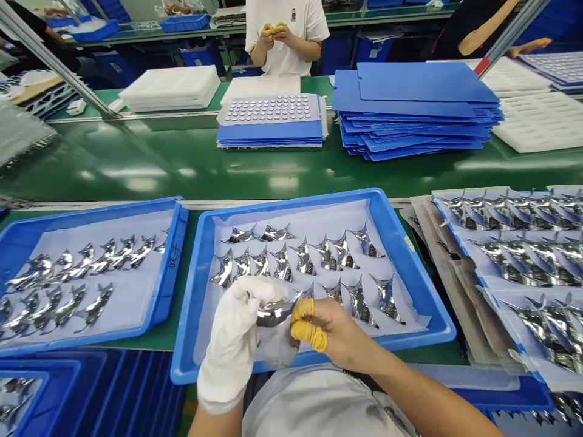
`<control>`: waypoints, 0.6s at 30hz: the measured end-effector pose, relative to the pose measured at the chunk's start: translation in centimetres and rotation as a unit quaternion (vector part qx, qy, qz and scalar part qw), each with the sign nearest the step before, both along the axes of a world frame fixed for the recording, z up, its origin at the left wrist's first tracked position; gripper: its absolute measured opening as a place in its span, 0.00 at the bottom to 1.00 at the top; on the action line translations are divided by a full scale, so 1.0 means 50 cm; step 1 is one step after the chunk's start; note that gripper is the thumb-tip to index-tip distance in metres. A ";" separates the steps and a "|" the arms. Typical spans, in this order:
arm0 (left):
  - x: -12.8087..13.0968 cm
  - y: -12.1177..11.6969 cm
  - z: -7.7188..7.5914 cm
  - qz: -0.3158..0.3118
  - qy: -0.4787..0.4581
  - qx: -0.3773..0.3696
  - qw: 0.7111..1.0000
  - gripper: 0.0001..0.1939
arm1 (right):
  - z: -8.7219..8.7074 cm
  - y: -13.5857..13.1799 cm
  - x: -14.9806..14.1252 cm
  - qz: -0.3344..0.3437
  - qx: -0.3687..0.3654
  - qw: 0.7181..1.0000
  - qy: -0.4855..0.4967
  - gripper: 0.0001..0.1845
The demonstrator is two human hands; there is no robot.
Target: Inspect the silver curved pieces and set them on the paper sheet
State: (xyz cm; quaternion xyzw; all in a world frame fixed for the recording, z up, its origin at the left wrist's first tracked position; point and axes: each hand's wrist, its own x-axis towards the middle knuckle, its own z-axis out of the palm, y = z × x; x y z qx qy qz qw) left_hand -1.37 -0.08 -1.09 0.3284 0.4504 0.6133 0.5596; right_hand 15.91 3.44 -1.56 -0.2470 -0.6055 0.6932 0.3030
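Note:
My left hand [237, 331], in a white glove, is closed around a shiny curved metal piece [273, 314]. My right hand [334, 334], with yellow finger cots on thumb and forefinger, pinches the same piece at its right end. Both hands hover over the near edge of the middle blue tray [412, 273], which is lined with white paper and holds several more shiny metal pieces [319, 255] in rows.
A second blue tray [170, 267] with metal pieces lies to the left; stacked sheets of pieces [514, 243] lie to the right. Beyond is a green conveyor belt [159, 161], blue sheets [410, 109], white foam trays [170, 88]. A person in a white shirt [285, 36] stands opposite.

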 end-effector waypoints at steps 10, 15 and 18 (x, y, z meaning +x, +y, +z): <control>-0.201 -0.022 -0.026 0.153 0.368 -0.177 0.900 0.14 | -0.098 0.024 -0.007 -0.075 -0.039 0.985 -0.148 0.13; -0.227 -0.025 -0.075 0.089 0.428 -0.209 0.875 0.14 | -0.108 0.025 -0.015 -0.065 -0.049 0.984 -0.158 0.13; -0.218 -0.023 -0.101 0.068 0.445 -0.209 0.868 0.17 | -0.109 0.025 -0.021 -0.057 -0.043 0.984 -0.162 0.12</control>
